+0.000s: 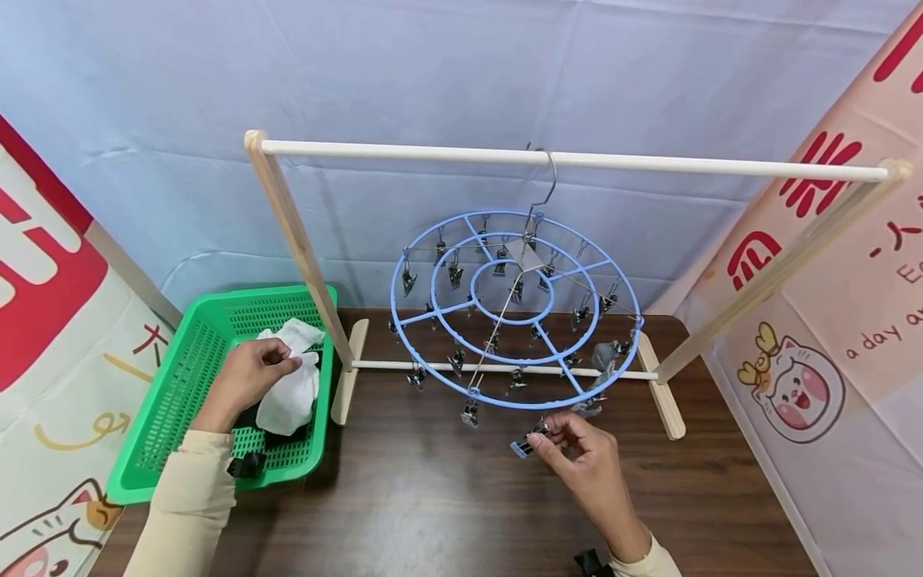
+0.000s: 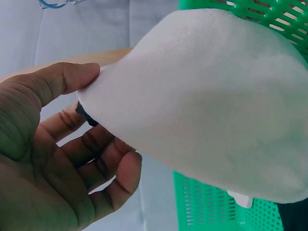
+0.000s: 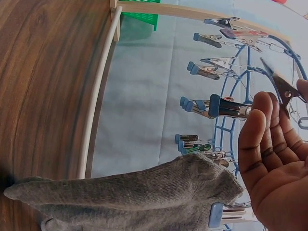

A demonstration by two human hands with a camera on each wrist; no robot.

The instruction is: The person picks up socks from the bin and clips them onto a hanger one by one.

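My left hand (image 1: 248,377) pinches the edge of a white sock (image 2: 202,106) between thumb and fingers, over a green basket (image 1: 176,385). A small dark patch shows at the pinched edge in the left wrist view. My right hand (image 1: 587,465) holds a metal clip (image 1: 529,443) with blue-tipped ends by its handles, at the near side of a round blue clip hanger (image 1: 515,405). In the right wrist view the clip's (image 3: 286,89) jaws look parted, with no cloth between them. A grey sock (image 3: 134,192) hangs from the hanger beside this hand.
The hanger hooks over the white top bar (image 1: 404,152) of a wooden rack, with several clips dangling around its rings. More white cloth (image 1: 299,332) and dark cloth lie in the basket. Rack feet (image 1: 663,393) stand on the brown table (image 1: 418,497). Printed fabric surrounds the table.
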